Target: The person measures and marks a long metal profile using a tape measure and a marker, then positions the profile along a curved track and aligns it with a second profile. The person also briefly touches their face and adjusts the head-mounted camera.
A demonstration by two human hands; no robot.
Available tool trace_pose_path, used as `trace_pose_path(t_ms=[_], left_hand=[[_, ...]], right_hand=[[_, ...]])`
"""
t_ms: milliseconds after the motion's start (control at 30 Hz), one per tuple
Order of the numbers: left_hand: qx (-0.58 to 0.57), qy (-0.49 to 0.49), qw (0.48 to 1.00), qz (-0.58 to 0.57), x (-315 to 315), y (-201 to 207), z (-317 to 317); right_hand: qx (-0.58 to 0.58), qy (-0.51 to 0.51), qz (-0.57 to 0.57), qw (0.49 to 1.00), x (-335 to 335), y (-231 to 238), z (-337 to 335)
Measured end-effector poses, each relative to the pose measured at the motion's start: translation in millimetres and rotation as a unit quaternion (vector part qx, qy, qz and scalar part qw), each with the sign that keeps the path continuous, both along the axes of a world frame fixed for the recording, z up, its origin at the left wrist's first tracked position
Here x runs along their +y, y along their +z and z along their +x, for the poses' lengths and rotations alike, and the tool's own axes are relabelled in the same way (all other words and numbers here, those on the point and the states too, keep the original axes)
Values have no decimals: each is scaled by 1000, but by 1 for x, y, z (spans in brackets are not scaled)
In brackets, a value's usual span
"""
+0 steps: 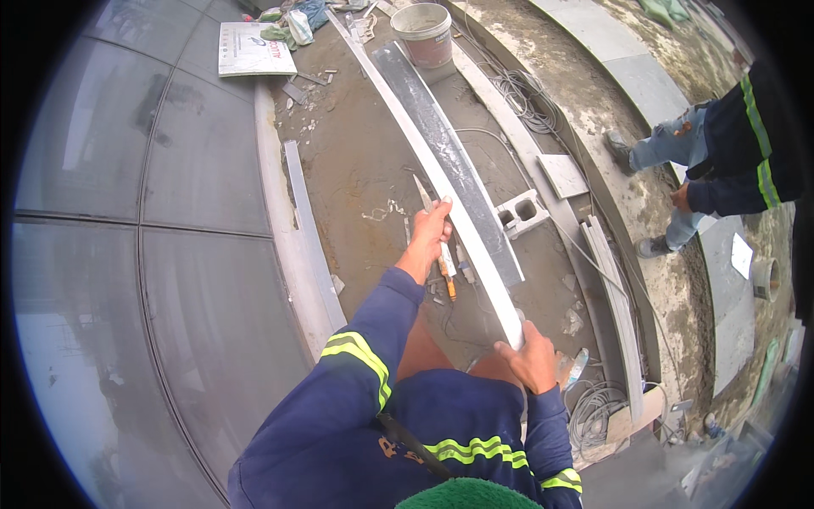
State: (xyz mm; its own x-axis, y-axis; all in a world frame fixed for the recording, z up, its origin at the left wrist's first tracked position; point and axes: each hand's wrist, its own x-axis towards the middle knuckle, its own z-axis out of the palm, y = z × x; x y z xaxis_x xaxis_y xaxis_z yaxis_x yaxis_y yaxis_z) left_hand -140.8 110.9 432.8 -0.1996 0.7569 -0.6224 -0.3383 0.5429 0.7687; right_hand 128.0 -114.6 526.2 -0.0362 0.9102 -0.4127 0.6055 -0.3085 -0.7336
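Both hands are closed on a long white strip (441,182) that runs from the person's lap up past the bucket (423,32): the right hand (530,356) clamps its near end, the left hand (431,231) grips it midway. Judged step: the strip is being held up and steadied above the concrete floor (356,161), beside a grey panel (449,144). Any next move calls for keeping both grips firm so the far end does not sag or swing toward the bucket.

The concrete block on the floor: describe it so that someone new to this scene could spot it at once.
Follow the long white strip held in both hands up the dirt floor. Just right of its middle, beside the dark plank, lies the concrete block: grey, squat, the only piece with two square holes.
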Motion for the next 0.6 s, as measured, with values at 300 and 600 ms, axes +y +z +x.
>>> trace_pose_path(t_ms=[300,600], left_hand=[[-68,-100,988,-100,12,-111,-52],[-80,-127,981,-120,6,-218,-40]], right_hand=[[-142,-11,34,989,-17,-101,-60],[-184,-14,11,983,-31,-240,-50]])
